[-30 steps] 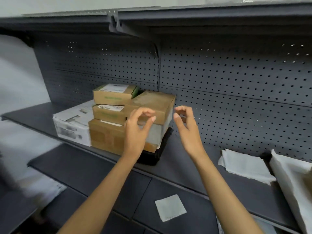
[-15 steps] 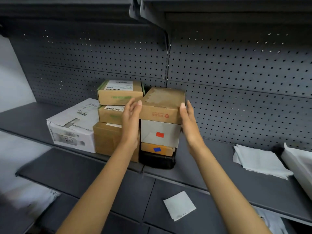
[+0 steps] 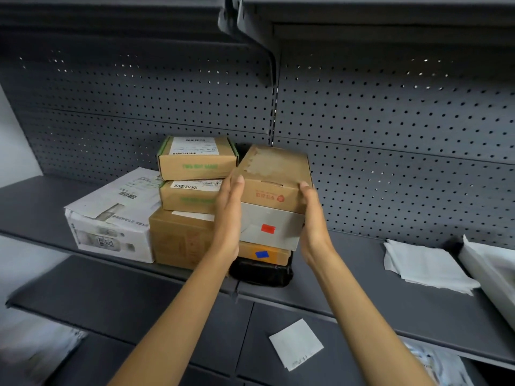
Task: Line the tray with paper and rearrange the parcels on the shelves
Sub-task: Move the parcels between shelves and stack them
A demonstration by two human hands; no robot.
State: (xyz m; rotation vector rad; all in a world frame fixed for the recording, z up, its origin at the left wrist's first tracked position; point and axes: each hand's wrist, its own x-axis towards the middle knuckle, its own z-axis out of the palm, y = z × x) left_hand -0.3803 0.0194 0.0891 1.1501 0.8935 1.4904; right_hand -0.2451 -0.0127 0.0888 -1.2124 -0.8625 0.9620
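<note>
A stack of parcels stands on the middle shelf [image 3: 362, 296]. From the bottom up it is a black parcel [image 3: 262, 273], an orange box with a blue tag [image 3: 262, 254], a grey box with a red tag [image 3: 270, 227] and a brown box [image 3: 274, 174]. My left hand [image 3: 228, 218] lies flat against the brown box's left side. My right hand [image 3: 313, 224] presses its right side, thumb at the front corner. The brown box sits slightly askew. At the right edge, the paper-lined tray [image 3: 490, 266] is partly cut off.
Left of the stack are two green-printed boxes [image 3: 196, 160] on a larger brown box [image 3: 178, 238], then a white parcel [image 3: 111, 215]. Folded white paper [image 3: 423, 266] lies to the right. A paper square [image 3: 296, 344] lies on the lower shelf. Pegboard backs the shelves.
Both hands moved forward from mid-air onto the sides of the brown top box. That box now sits a little tilted. The view has drawn closer to the shelf.
</note>
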